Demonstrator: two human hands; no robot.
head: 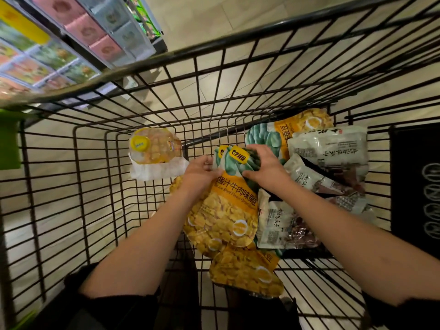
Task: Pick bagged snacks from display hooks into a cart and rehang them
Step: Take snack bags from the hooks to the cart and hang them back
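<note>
Open top of the black wire cart [100, 148] above the grip, bare mesh floor left of it, pale snack bags [328, 148] piled close on the right, yellow bag [247, 270] nearer the body, jelly pack [154, 148] beyond-left.

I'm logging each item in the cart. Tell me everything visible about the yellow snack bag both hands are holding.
The yellow snack bag is a glossy plastic pouch printed with golden chips, Chinese lettering and a teal-and-white leafy top bearing a yellow logo tab. It looks sealed and full, tilted inside the cart. The left hand and right hand grip its top; its lower end overlaps a similar bag.
</note>
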